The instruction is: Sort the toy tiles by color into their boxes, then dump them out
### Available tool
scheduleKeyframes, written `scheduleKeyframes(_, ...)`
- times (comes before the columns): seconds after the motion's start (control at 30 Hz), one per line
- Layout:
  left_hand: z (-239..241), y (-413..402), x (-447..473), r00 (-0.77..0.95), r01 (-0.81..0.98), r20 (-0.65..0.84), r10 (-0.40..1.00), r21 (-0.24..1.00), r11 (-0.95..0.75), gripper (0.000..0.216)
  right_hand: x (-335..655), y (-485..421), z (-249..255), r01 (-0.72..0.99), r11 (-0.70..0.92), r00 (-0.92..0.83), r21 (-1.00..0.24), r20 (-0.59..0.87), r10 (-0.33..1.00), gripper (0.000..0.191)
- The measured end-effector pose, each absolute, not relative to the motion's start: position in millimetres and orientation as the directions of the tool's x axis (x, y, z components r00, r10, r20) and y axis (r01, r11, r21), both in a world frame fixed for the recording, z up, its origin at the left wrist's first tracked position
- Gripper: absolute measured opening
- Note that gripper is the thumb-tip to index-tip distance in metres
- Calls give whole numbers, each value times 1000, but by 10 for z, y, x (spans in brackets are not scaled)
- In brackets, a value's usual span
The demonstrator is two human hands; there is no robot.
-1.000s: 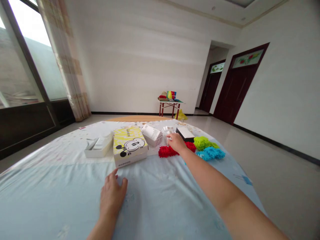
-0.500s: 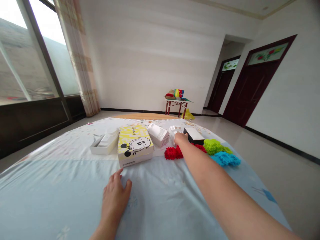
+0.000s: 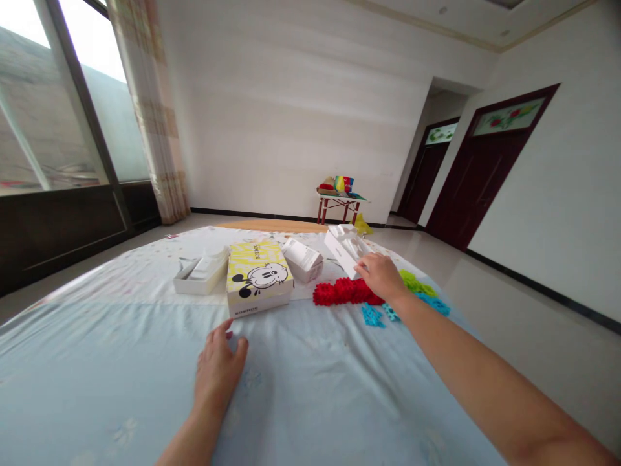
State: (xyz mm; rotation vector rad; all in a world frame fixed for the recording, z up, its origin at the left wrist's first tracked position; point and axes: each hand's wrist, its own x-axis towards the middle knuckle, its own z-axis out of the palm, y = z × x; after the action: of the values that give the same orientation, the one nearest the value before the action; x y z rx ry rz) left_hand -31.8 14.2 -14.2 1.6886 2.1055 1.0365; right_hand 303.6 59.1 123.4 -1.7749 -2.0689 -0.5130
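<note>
My right hand (image 3: 381, 275) is closed on the near end of an open white box (image 3: 341, 254), which is tilted and has a shaped white insert inside. Just under it, a row of red bristly pieces (image 3: 342, 292) lies on the cloth. Light blue pieces (image 3: 372, 316) and a lime green bunch (image 3: 418, 283) are beside and partly behind my right forearm. My left hand (image 3: 219, 362) rests on the blue cloth with its fingers apart, holding nothing. Its fingertips are close to the front corner of a yellow and white cartoon box (image 3: 259, 278).
Left of the cartoon box stands an open white tray-like box (image 3: 198, 278) with a white item in it. A white carton (image 3: 301, 259) lies to its right. A patterned cloth (image 3: 291, 375) covers the table. Farther off, a small side table (image 3: 339, 197) stands by the wall.
My right hand has moved right and now holds the white box, which is raised and tilted. Light blue pieces show in front of the red ones. My left hand stays nearly in place.
</note>
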Motion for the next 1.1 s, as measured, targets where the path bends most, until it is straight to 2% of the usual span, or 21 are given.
scheduleKeyframes(0.1, -163, 160, -344, -336, 673, 266, 903, 739, 33, 49, 3012, -30, 1141, 940, 341, -294, 9, 528, 796, 19)
scheduleKeyframes(0.27, -197, 182, -368, -399, 588, 335, 854, 808, -41, 48, 2652, -743, 880, 841, 537, -444, -70, 478, 758, 15)
scheduleKeyframes(0.43, -205, 186, -391, -451, 568, 420, 788, 815, -109, 45, 2221, -924, 653, 728, 670, -582, -145, 385, 716, 13)
scheduleKeyframes(0.53, -173, 162, -379, -450, 576, 422, 787, 811, -106, 43, 2114, -811, 673, 648, 723, -634, -239, 357, 686, 17)
scheduleKeyframes(0.63, -128, 134, -347, -423, 588, 405, 811, 803, -95, 44, 2114, -435, 785, 678, 651, -535, -341, 377, 756, 21)
scheduleKeyframes(0.7, -104, 123, -327, -413, 600, 402, 817, 795, -88, 45, 2124, -38, 839, 767, 546, -420, -337, 379, 825, 23)
scheduleKeyframes(0.83, -82, 114, -308, -396, 624, 405, 824, 777, -82, 45, 2070, 823, 802, 960, 199, -152, -198, 226, 962, 25)
scheduleKeyframes(1.1, -108, 107, -290, -343, 684, 417, 842, 725, -81, 41, 1840, 1637, 515, 995, -8, 16, -95, 87, 996, 30)
